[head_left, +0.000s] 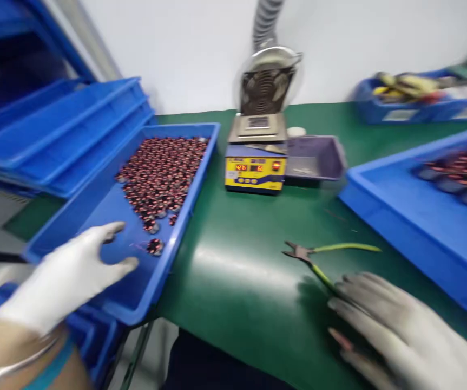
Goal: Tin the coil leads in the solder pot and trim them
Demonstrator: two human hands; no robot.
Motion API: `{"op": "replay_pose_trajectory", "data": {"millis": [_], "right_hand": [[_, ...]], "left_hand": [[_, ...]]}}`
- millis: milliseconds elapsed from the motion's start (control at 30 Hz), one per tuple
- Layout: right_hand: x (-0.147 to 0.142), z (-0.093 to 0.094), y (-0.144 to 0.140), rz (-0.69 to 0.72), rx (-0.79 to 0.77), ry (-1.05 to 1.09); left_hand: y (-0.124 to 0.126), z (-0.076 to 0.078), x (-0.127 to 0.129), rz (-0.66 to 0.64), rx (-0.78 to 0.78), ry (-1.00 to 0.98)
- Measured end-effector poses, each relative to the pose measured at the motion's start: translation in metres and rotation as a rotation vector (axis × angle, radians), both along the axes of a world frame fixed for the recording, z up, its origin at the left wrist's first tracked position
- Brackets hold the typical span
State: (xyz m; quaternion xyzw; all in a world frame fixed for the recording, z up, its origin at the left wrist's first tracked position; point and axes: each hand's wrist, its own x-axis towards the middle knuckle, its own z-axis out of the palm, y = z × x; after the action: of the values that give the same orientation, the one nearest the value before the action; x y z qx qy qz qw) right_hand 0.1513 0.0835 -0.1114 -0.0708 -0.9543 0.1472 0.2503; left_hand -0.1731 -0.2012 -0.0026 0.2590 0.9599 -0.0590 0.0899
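Note:
My left hand [74,271], in a white glove, reaches over the near end of a blue tray [139,315]. Its thumb and fingers are apart, with nothing between them. Just beyond the fingertips lies a single small wire-wound coil [155,247], separate from a pile of similar coils [164,173] with copper-coloured windings. My right hand [383,319], also gloved and blurred, is above the green table, its fingers stretched out with the thumb apart. Under its fingertips runs one handle of green-handled cutting pliers [298,251]; whether the fingers touch it I cannot tell. The pliers' jaws and handles are spread.
A yellow-fronted solder pot [255,172] with a lit display stands at the back, a fume duct [266,24] behind it. Beside it sits a purple bin [314,157]. Another blue tray [415,238] holding coils is at right. Stacked blue trays [66,135] lean at left.

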Motion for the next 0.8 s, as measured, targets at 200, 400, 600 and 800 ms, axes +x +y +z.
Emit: {"op": "replay_pose_trajectory", "data": {"millis": [200,400,600,800], "right_hand": [[-0.075,0.013,-0.035,0.462,0.049,-0.035],[-0.113,0.008,-0.064,0.663,0.050,0.044],[-0.109,0.000,-0.059,0.630,-0.056,-0.012],[-0.107,0.005,-0.055,0.656,-0.111,-0.001]], "left_hand": [[0.015,-0.022,0.003,-0.204,-0.030,0.121],[0.040,-0.033,-0.006,-0.445,-0.214,0.151],[0.043,-0.040,-0.012,-0.305,-0.241,0.093],[0.040,-0.041,-0.009,-0.214,-0.126,-0.024]]}}
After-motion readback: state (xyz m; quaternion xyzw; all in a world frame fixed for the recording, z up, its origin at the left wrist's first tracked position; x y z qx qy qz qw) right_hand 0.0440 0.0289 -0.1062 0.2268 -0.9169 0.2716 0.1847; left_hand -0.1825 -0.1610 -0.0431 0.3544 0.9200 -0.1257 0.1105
